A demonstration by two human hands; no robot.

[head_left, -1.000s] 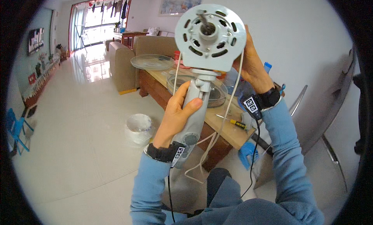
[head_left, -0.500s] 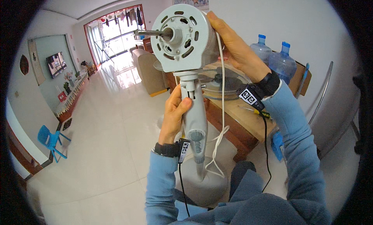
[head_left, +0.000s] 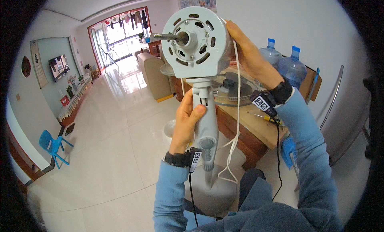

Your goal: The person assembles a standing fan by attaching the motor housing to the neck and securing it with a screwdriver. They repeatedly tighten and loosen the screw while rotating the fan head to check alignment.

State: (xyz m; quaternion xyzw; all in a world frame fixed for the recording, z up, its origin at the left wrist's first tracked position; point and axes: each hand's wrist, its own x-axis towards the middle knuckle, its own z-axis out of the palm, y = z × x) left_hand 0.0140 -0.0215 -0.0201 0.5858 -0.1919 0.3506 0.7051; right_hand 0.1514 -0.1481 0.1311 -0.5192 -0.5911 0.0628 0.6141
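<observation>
A pale grey-green fan motor housing faces me, its bare metal shaft sticking out to the left. It sits on a grey fan stand with a control panel partway down and a round base below. My left hand is closed round the upper stand, thumb across its front just under the neck. My right hand grips the housing's right side; most of its fingers are hidden behind. A white power cord hangs past the right side of the stand and loops near the base.
Right of the stand, a wooden table bears a fan grille with dark blades and a yellow-handled tool. Blue water jugs stand behind it. A white bucket is on the floor. A blue chair stands far left.
The motor housing and upper stand have shifted slightly to the right and down in the picture, with both hands keeping their hold. More of the white bucket shows.
</observation>
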